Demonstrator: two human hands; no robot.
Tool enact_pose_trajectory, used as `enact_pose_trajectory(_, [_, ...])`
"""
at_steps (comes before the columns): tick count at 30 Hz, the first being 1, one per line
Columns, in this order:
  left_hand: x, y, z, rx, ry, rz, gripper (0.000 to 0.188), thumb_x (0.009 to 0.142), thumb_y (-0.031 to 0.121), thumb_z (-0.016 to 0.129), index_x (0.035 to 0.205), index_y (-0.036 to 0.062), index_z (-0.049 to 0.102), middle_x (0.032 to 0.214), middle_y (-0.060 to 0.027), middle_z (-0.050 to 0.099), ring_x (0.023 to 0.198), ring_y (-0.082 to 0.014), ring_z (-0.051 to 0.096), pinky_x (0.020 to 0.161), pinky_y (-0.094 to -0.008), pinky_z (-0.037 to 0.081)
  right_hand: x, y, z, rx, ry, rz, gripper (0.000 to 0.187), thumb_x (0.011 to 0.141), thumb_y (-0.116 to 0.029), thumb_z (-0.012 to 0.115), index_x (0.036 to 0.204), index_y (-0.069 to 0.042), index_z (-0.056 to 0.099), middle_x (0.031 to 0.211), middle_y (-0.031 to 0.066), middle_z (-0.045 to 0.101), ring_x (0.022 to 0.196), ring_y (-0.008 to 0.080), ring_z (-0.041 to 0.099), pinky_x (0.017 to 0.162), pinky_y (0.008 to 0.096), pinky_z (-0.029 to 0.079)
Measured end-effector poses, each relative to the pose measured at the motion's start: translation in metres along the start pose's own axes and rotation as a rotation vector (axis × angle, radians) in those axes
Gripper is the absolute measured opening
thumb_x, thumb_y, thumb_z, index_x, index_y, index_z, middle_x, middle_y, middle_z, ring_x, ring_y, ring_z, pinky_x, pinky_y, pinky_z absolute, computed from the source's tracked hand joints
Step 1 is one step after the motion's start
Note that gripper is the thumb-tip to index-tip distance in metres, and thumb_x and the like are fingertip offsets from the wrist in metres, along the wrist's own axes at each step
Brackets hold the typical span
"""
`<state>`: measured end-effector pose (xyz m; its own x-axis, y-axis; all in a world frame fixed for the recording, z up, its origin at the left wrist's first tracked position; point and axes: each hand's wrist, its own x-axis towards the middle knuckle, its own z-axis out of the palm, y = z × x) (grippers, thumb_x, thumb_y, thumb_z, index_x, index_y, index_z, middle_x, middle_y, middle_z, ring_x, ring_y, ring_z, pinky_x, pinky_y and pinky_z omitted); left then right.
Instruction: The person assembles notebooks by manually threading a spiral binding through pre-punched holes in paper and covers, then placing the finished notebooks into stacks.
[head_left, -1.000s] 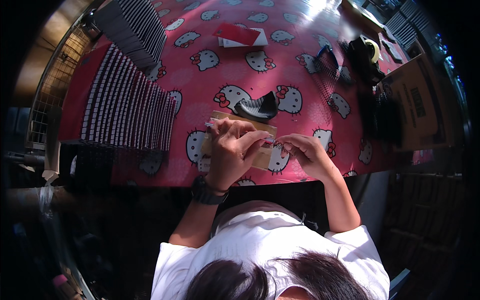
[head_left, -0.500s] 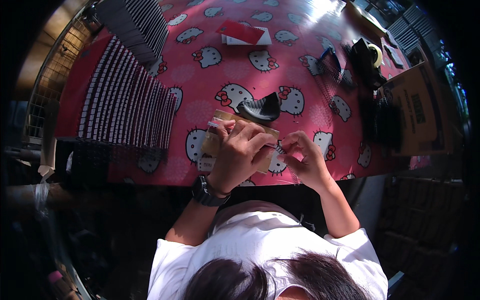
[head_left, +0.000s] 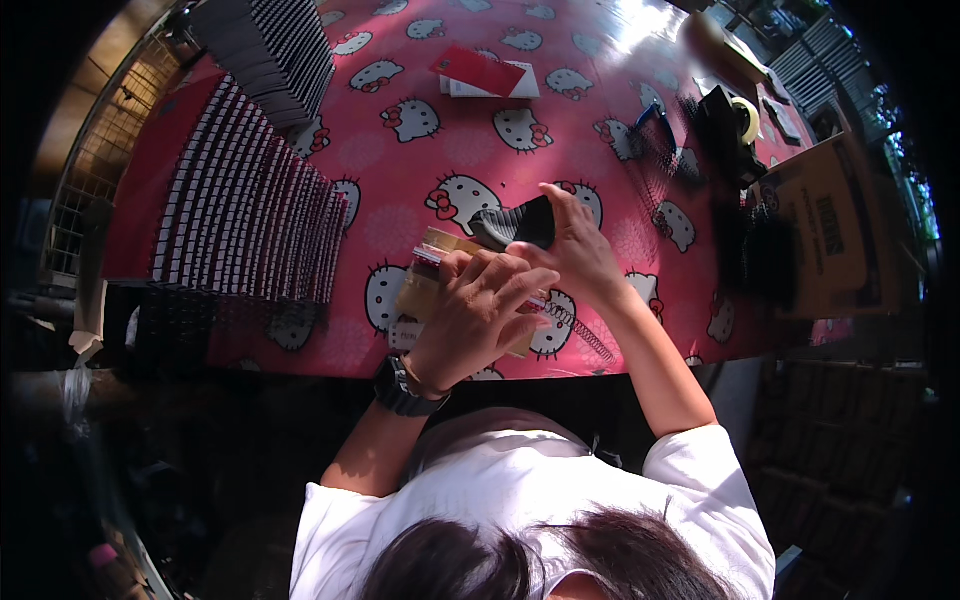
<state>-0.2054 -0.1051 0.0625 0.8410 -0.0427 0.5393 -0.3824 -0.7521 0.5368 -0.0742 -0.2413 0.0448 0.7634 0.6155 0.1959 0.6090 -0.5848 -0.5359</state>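
Observation:
My left hand (head_left: pixel 485 305), with a black watch on its wrist, lies with bent fingers over a small notebook (head_left: pixel 432 254) and holds it down. Much of that notebook is hidden under the hand. Beneath it rests a tan cardboard piece (head_left: pixel 415 297) near the table's front edge. A thin wire spiral (head_left: pixel 585 335) sticks out from the notebook's right side onto the tablecloth. Just beyond the notebook is a curved, ribbed black piece (head_left: pixel 512 222). My right hand (head_left: pixel 582 250) grips its right end, thumb on the near side and fingers on the far side.
Stacked spiral notebooks with red covers (head_left: pixel 245 200) stand at the left, a second stack (head_left: pixel 265 60) behind them. A red-covered notebook (head_left: pixel 485 72) lies at the back. To the right are loose wire spirals (head_left: pixel 650 165), a tape dispenser (head_left: pixel 735 130) and a cardboard box (head_left: pixel 835 225).
My right hand has left the wire spiral, moved up and away from me, and taken hold of the black ribbed piece. My left hand stays on the notebook.

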Motion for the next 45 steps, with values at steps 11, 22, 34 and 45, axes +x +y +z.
enact_pose_trajectory(11, [-0.006, -0.009, -0.002, 0.101, -0.015, -0.018, 0.018, 0.081, 0.035, 0.069, 0.095, 0.0235, 0.068, 0.107, 0.0059, 0.059, 0.113, -0.0170, 0.051, 0.107, -0.0578, 0.009, -0.006, 0.019, 0.002, -0.005, 0.064, -0.068, 0.048, 0.072, -0.036, 0.076, 0.111, -0.013, 0.061, 0.137, 0.0318, 0.038, 0.119, 0.0436, 0.043, 0.099, 0.0466, 0.038])
enact_pose_trajectory(22, [-0.013, -0.013, -0.018, 0.216, 0.071, -0.195, 0.061, 0.073, 0.045, 0.073, 0.127, 0.0253, 0.053, 0.133, -0.0002, 0.047, 0.128, -0.0232, 0.038, 0.106, -0.0629, 0.003, -0.044, 0.010, -0.047, 1.312, -0.457, -0.151, 0.052, 0.072, -0.040, 0.076, 0.103, 0.002, 0.069, 0.136, 0.0289, 0.045, 0.124, 0.0319, 0.048, 0.104, 0.0427, 0.034])
enact_pose_trajectory(34, [-0.034, -0.024, -0.010, -0.178, 0.384, -0.510, 0.065, 0.072, 0.017, 0.080, 0.126, -0.0011, 0.049, 0.113, -0.0154, 0.058, 0.104, -0.0268, 0.057, 0.092, -0.0378, 0.044, -0.015, 0.018, -0.047, 0.808, -0.413, 0.011, 0.046, 0.075, -0.036, 0.072, 0.104, 0.000, 0.069, 0.136, 0.0253, 0.046, 0.125, 0.0343, 0.046, 0.104, 0.0433, 0.032])
enact_pose_trajectory(45, [-0.032, -0.017, -0.008, 0.022, 0.395, -0.475, 0.080, 0.073, 0.015, 0.077, 0.139, -0.0021, 0.036, 0.126, -0.0217, 0.053, 0.113, -0.0308, 0.055, 0.096, -0.0377, 0.044, -0.021, 0.002, -0.033, 1.339, -0.568, -0.204, 0.042, 0.080, -0.033, 0.070, 0.107, -0.001, 0.068, 0.137, 0.0199, 0.047, 0.128, 0.0303, 0.043, 0.105, 0.0417, 0.031])
